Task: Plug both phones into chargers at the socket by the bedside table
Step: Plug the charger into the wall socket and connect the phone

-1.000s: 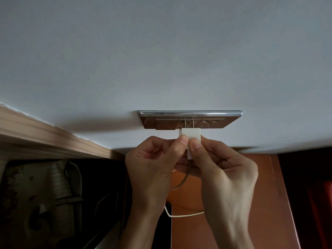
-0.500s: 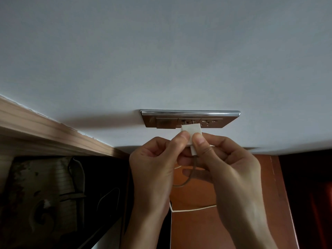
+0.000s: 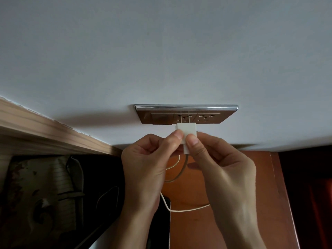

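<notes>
Both hands, left hand (image 3: 143, 168) and right hand (image 3: 221, 169), pinch the white charger (image 3: 186, 131) at the socket (image 3: 185, 116); skewed prongs could jam or miss.

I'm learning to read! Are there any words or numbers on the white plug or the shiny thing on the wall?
No text can be read in this picture.
White charger: plain, no words showing.
Socket plate: only holes and bare metal, no label.
White cable: no marks.
Both hands, left and right, cover part of the charger, so any print there is hidden.
</notes>
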`<state>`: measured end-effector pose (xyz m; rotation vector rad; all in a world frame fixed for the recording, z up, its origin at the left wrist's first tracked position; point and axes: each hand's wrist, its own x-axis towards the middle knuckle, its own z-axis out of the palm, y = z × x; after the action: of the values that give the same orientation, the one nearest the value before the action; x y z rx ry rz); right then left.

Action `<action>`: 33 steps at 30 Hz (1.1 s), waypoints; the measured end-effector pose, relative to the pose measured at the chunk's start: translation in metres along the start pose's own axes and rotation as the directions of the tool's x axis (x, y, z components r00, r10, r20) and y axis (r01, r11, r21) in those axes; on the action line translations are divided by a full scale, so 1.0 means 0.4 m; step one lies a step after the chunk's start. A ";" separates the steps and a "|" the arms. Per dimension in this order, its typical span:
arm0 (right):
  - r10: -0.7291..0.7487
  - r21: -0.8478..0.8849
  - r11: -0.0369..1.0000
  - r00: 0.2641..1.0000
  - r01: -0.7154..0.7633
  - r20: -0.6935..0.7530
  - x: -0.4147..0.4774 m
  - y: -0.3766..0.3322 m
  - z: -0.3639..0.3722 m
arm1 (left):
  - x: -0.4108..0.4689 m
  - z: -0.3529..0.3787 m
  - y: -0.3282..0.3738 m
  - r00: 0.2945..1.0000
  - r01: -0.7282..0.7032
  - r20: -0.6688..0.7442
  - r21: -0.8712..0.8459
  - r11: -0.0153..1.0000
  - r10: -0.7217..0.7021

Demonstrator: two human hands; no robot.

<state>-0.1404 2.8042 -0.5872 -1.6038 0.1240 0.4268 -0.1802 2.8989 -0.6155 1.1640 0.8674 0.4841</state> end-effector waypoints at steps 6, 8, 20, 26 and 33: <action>-0.031 0.058 0.998 0.996 0.037 -0.086 0.004 0.017 0.020 | 0.019 -0.007 -0.011 0.999 -0.054 0.007 -0.030 0.998 0.054; -0.019 0.059 0.998 0.997 0.024 -0.081 0.013 0.028 0.029 | 0.030 -0.016 -0.022 0.996 -0.090 0.012 -0.032 0.995 0.091; 0.004 0.099 0.995 0.995 0.006 -0.096 0.015 -0.005 0.023 | 0.016 0.000 -0.022 0.997 -0.073 -0.035 -0.022 0.997 0.072; 0.095 0.122 0.988 0.995 -0.092 -0.023 0.015 -0.043 0.012 | 0.009 0.005 0.031 0.997 0.076 -0.016 -0.061 0.995 -0.078; 0.127 0.144 0.982 0.992 -0.124 -0.010 0.010 -0.052 0.018 | 0.010 0.019 0.058 0.995 0.088 -0.034 -0.064 0.994 -0.090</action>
<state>-0.1314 2.8137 -0.5692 -1.4635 0.2662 0.4888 -0.1695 2.9053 -0.5943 1.0572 0.9256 0.4581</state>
